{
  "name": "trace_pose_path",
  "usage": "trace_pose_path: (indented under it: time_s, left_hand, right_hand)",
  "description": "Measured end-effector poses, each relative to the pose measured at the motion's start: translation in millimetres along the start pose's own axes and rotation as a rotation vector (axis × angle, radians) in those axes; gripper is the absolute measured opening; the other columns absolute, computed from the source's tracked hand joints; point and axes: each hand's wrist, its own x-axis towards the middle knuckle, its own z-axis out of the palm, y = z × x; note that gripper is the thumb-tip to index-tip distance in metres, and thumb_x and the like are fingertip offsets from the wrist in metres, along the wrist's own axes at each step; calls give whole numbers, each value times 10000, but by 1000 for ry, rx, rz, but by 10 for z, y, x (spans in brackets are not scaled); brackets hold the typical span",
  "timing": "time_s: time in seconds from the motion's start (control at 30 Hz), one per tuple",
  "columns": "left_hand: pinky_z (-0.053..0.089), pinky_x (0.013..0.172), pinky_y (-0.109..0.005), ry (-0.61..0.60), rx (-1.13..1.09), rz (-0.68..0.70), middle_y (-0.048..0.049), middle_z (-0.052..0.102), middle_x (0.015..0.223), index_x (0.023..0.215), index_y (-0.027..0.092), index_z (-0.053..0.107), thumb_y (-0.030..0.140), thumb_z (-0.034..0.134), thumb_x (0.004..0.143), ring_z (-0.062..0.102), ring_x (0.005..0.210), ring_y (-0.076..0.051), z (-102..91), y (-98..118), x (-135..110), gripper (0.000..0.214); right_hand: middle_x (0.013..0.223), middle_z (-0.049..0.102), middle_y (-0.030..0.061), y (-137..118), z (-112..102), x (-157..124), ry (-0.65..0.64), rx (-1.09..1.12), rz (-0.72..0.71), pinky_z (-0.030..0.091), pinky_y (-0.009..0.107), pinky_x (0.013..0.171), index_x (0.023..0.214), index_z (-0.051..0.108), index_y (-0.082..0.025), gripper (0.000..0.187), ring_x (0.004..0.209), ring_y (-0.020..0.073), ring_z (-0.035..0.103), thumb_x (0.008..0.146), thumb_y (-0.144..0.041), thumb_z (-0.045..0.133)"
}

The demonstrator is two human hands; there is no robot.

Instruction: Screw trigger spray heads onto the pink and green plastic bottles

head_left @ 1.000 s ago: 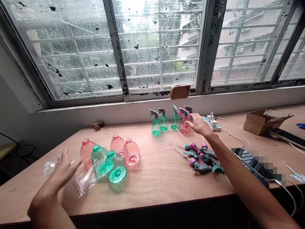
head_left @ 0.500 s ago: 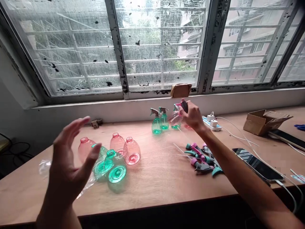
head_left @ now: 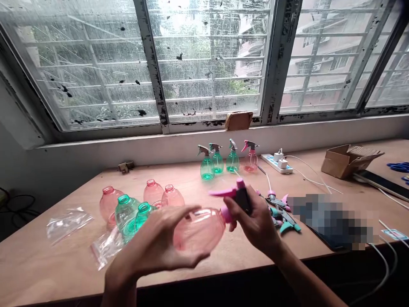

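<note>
Over table (head_left: 223, 261) edge | left hand (head_left: 159, 245), right hand (head_left: 257, 224) clamp one pink spray bottle (head_left: 200, 230) (sideways) | four standing bottles (head_left: 217, 161) behind

Looked like small home workshop or piecework spot, though not certain. Plywood bench (head_left: 64, 264) ran under grimy barred window (head_left: 211, 64), apartment blocks outside. Batch goods lay sorted: capless bottles (head_left: 153, 192) clustered, loose trigger heads (head_left: 283, 215) piled, finished sprayers (head_left: 217, 160) in row by sill. Pink spray bottle (head_left: 198, 230) was over bench front, head fitted. Plastic bags (head_left: 68, 219), cardboard box (head_left: 347, 160), power strip (head_left: 276, 162) sat on bench.
</note>
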Motion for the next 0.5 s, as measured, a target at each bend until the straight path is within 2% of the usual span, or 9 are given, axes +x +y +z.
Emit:
trace_pose_path:
  time_s: [0.1, 0.2, 0.27, 0.37, 0.5]
  left_hand:
    - [577, 859, -354, -291, -272, -43, -31, 779, 1137, 1311, 290, 650, 502, 830, 705, 730, 996, -300, -108, -31, -91, 667]
    - [561, 950, -373, -381, -373, -120, -64, 739, 1277, 1365, 265, 629, 633, 766, 737, 695, 1111, -326, -162, -14, -148, 741]
    - [548, 979, -380, -391, -366, -163, -69, 719, 1324, 1398, 270, 604, 657, 715, 780, 683, 1142, -334, -183, 6, -161, 737]
    - [571, 908, -364, -427, -407, -174, -44, 766, 1213, 1330, 291, 657, 738, 592, 836, 707, 1058, -328, -214, 1, -138, 669]
    - [604, 775, -371, -515, -536, -34, -65, 804, 995, 1197, 238, 750, 910, 410, 778, 729, 910, -338, -213, -134, -64, 862]
  right_hand:
    - [843, 718, 14, -144, -242, -17, -286, -134, -341, 607, 287, 634, 953, 636, -227, 162, 709, 171, 698, 908, -285, 781]
    - [971, 756, 83, -290, -479, -4, -422, -193, -457, 603, 327, 776, 1052, 696, -208, 123, 868, 203, 723, 975, -305, 696]
    - [1020, 777, 105, -325, -588, 24, -475, -211, -479, 591, 379, 894, 1107, 707, -202, 145, 944, 222, 739, 1019, -284, 625]
    - [1045, 807, 91, -330, -676, 53, -510, -322, -596, 547, 445, 1021, 1144, 726, -209, 169, 1009, 242, 745, 989, -183, 665]
    - [1033, 838, 72, -452, -675, -34, -484, -461, -733, 553, 428, 1041, 1119, 759, -201, 170, 1062, 250, 741, 974, -162, 678]
